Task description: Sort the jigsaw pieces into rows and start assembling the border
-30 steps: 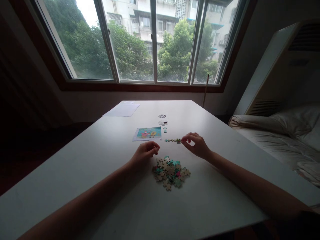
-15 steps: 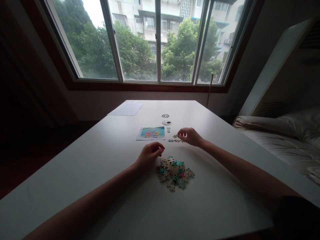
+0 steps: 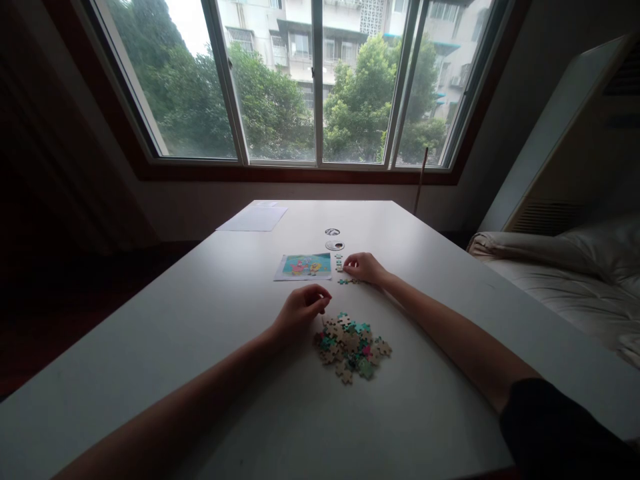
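A heap of loose puzzle pieces (image 3: 353, 346) lies on the white table (image 3: 225, 300) in front of me. My left hand (image 3: 301, 309) rests curled beside the heap's left edge, its fingers closed; anything inside them is hidden. My right hand (image 3: 363, 267) reaches further out, fingers pinched at a small piece (image 3: 340, 267) near the picture card (image 3: 303, 265). A short row of joined pieces (image 3: 349, 281) lies just under that hand.
Two small round objects (image 3: 334, 245) sit beyond the card, and a sheet of paper (image 3: 254, 218) lies at the far left of the table. A bed with pillows (image 3: 575, 267) stands to the right. A large window fills the wall ahead.
My right hand has moved away from the end of the joined row, forward and to the left, toward the small piece by the card. My left hand has barely shifted.
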Demonstrator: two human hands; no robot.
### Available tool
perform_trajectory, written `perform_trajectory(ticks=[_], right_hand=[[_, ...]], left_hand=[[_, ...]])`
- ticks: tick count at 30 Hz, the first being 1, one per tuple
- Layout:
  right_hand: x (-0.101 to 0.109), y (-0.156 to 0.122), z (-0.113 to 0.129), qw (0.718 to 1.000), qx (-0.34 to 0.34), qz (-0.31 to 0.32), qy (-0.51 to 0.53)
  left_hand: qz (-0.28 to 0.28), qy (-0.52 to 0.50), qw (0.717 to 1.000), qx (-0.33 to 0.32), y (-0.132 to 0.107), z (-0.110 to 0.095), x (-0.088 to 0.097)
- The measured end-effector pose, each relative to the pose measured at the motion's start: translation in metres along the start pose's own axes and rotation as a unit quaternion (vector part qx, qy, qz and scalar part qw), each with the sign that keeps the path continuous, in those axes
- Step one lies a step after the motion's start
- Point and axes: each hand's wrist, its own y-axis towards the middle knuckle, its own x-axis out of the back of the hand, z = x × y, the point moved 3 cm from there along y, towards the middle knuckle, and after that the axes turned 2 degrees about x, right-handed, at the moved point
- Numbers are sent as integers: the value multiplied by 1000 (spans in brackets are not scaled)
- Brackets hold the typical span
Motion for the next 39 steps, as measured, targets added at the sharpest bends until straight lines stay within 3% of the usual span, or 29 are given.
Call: perform_trajectory(ticks=[6, 10, 14, 18, 24, 34, 39], right_hand=[[4, 0, -1, 1000, -7, 7, 4], [17, -10, 9, 1000, 0, -3, 12], [38, -37, 32, 997, 64, 2, 48], [52, -83, 59, 967, 181, 123, 129], [64, -138, 75, 940, 225, 205, 152], [68, -149, 93, 928, 291, 209, 105], [69, -153, 96, 928, 283, 214, 116]], left_hand=[[1, 1, 1000, 0, 0, -2, -1], [-2, 2, 1000, 1, 0, -5, -2], [-4, 3, 1000, 3, -1, -7, -3], [-8, 5, 1000, 5, -1, -10, -6], [-9, 8, 1000, 3, -1, -18, -14], [-4, 27, 1000, -5, -11, -22, -12], [1, 47, 999, -8, -12, -25, -16]])
